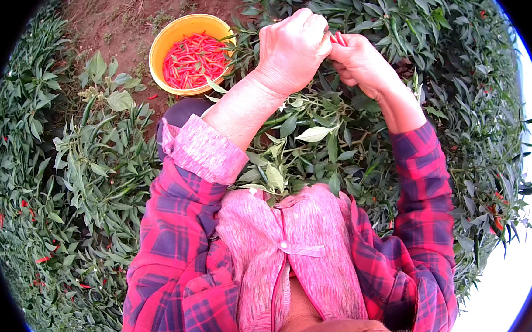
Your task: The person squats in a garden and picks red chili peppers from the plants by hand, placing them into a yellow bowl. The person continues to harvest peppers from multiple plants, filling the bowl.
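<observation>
My left hand (293,50) is curled into a fist, knuckles up, at the top middle of the view. Its fingers meet those of my right hand (362,64), and whatever lies inside the fist is hidden. Red chili peppers (339,39) poke out between the thumb and fingers of my right hand. Below both hands spreads a leafy chili plant (316,133). To the left of my left hand stands a yellow bucket (155,63), with many picked red chilies (195,60) and a few bits of leaf in it.
Dense chili plants (461,76) grow on the right, some bearing green and red pods. More plants (101,158) line the left. Bare brown soil (106,25) runs behind the bucket. One red chili (152,97) lies on the ground beside it. My knee (185,111) is near the bucket.
</observation>
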{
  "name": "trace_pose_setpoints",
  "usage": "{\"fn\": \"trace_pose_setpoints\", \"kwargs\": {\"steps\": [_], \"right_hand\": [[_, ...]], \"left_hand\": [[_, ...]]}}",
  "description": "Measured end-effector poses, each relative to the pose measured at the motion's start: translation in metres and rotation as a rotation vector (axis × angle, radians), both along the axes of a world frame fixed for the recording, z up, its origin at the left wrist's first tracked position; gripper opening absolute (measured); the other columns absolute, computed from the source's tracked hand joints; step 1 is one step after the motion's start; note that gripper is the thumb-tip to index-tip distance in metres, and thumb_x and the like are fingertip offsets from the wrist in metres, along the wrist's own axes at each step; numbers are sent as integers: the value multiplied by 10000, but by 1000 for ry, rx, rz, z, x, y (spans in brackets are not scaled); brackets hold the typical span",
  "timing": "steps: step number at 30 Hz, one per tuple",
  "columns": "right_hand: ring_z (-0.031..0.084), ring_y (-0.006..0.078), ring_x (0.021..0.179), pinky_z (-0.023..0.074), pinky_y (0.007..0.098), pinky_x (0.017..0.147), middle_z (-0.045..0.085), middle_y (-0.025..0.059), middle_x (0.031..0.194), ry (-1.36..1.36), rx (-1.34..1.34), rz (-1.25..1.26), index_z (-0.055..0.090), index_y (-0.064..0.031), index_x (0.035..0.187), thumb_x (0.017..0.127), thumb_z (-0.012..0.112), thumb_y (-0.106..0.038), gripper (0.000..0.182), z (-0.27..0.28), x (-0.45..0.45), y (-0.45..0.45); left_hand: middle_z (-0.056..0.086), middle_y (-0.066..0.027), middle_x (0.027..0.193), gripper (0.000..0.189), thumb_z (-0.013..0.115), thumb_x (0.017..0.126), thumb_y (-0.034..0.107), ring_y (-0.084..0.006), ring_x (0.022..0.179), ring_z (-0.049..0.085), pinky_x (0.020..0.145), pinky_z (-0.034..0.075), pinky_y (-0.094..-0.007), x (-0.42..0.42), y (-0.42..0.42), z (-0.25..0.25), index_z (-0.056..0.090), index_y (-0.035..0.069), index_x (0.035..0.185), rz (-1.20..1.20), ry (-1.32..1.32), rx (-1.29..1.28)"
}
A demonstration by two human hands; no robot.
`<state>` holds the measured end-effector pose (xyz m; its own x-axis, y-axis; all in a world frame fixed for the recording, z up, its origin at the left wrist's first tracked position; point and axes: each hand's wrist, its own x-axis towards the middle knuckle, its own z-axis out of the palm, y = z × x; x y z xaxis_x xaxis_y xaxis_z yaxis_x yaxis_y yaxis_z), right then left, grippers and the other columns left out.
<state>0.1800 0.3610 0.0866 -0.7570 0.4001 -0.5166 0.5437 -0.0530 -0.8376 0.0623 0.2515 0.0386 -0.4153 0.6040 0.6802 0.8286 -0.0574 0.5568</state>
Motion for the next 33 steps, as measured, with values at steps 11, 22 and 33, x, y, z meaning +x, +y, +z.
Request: {"fn": "trace_pose_setpoints", "kwargs": {"steps": [11, 22, 33], "right_hand": [[244, 24, 431, 179, 207, 393, 321, -80, 578, 314, -460, -127, 493, -114, 895, 956, 539, -137, 79, -20, -3, 0], [659, 212, 962, 558, 397, 847, 643, 127, 1051, 246, -185, 83, 451, -17, 1359, 957, 583, -267, 491, -35, -138, -8], [694, 206, 877, 556, 271, 735, 691, 180, 1018, 743, 779, -539, 630, 77, 1137, 967, 521, -75, 253, 107, 32, 78]], "left_hand": [[527, 28, 691, 107, 669, 875, 82, -41, 549, 414, 496, 323, -199, -39, -9, -9, 629, -4, 924, -627, -1519, 224], [578, 49, 690, 114, 685, 852, 159, -18, 551, 462, 489, 344, -177, -63, -39, 22, 681, 52, 891, -841, -1087, -356], [584, -134, 1062, 402, 654, 782, 131, -344, 1050, 590, 880, 489, -454, 49, -12, -19, 587, 77, 1174, -865, -193, -659]]}}
